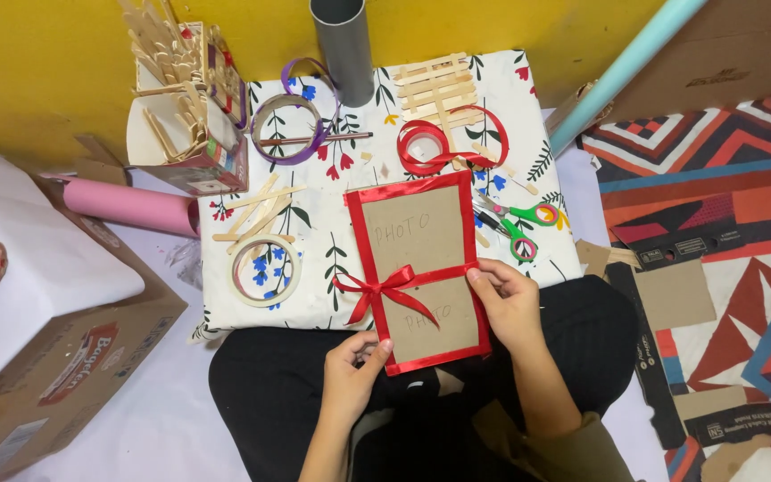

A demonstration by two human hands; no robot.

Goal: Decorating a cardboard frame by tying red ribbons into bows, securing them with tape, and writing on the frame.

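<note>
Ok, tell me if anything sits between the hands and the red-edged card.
Nothing visible does. The left hand grips the card at its bottom-left corner, and the right hand holds its right edge by the ribbon band. Both touch it directly.

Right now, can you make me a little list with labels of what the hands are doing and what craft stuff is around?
Left hand: grips the bottom left corner of the cardboard frame
Right hand: holds the frame's right edge, beside the red bow
Frame: brown cardboard, red ribbon border, bow tied across the middle
Scissors: green handles, just right of the frame
Tape roll: left of the frame
Red ribbon: coiled above the frame
Craft sticks: loose, above the tape roll
Surface: floral cloth
</note>
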